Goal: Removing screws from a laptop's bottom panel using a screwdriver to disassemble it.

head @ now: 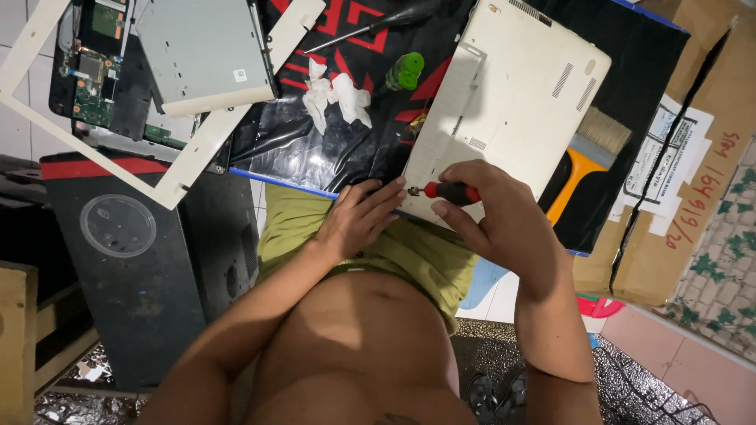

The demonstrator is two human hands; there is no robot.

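A small screwdriver (447, 191) with a red and black handle is gripped in the right hand (492, 216), the fingers being curled and pressed around the handle. Its tip is directed leftward toward the near left corner of a white laptop base cover (512, 102), which is laid underside up on a black mat (346, 142) with red markings. The left hand (361, 216) is placed just beside the screwdriver tip, with the fingers extended and loosely spread; the fingertips are set at the near edge of the mat, and whether anything is pinched between them cannot be told. Both hands are positioned above the olive shorts (409, 252) at the near edge of the mat. Near the centre of the mat, crumpled white tissue (335, 98) is located, with a green-handled tool (405, 71) just beside it and a long dark screwdriver (370, 27) toward the far edge. At the far left corner, a grey optical drive (205, 51) is laid across a white frame (197, 153), with a green circuit board (90, 71) beside it. A wide brush (587, 153) with an orange handle is laid at the right edge of the cover, and a flattened cardboard box (693, 181) is placed beyond the right edge of the mat.
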